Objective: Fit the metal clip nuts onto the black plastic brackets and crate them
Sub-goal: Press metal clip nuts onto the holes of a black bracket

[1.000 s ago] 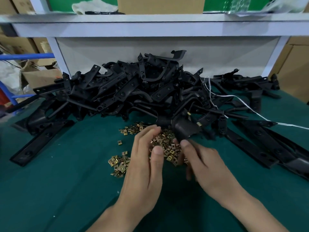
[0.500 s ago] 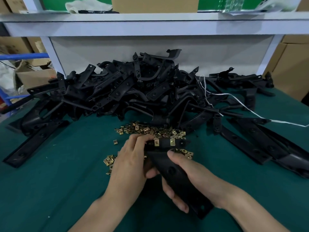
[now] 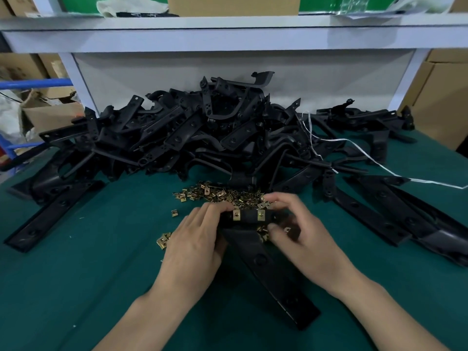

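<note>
As left hand (image 3: 195, 239) and right hand (image 3: 304, 231) are gripping the bracket (image 3: 263, 262), I am judging its two clip nuts (image 3: 236, 215) being seated.

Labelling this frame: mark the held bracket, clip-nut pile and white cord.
held bracket (image 3: 268, 269): head view, long flat arm.
clip-nut pile (image 3: 228, 195): head view, pile's middle.
white cord (image 3: 430, 181): head view, stretch over mat.

- The black bracket (image 3: 263, 264) lies flat, its long strip running toward the near right and its crossbar at the far end.
- 2 brass clip nuts (image 3: 236, 214) sit clipped side by side on that crossbar.
- The loose clip nuts (image 3: 217, 193) lie scattered just behind it, with the heaped brackets (image 3: 202, 133) beyond.
</note>
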`<action>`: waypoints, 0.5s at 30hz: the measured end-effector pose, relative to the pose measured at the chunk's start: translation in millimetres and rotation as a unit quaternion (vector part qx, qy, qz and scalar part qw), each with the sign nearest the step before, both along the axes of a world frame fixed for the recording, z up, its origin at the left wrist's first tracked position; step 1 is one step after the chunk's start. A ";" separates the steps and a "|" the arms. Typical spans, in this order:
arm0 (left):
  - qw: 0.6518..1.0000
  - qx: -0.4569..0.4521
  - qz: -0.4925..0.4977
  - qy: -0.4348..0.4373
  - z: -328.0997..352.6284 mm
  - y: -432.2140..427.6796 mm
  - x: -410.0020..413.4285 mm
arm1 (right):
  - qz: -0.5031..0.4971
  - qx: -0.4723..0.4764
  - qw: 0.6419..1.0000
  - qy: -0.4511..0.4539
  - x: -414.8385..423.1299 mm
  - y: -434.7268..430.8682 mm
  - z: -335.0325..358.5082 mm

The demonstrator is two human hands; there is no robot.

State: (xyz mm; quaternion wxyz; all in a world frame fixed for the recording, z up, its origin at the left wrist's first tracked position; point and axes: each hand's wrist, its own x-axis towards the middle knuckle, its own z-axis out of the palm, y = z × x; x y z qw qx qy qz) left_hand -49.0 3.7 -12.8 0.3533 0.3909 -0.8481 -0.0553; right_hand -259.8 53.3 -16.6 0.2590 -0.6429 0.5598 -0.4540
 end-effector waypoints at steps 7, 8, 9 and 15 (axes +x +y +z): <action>0.996 0.074 -0.033 0.037 -3.0 1.1 0.7 | -0.006 -0.032 0.996 0.079 2.1 -1.3 -0.6; 0.995 0.081 -0.035 0.041 -3.3 1.0 0.5 | -0.007 -0.035 0.997 0.074 3.1 -1.2 0.2; 0.994 0.089 -0.038 0.045 -3.2 1.0 0.2 | -0.007 -0.036 0.997 0.069 4.3 -1.2 0.6; 0.993 0.085 -0.054 0.064 -2.9 -0.4 1.6 | -0.027 -0.020 0.998 0.050 6.8 -1.3 1.8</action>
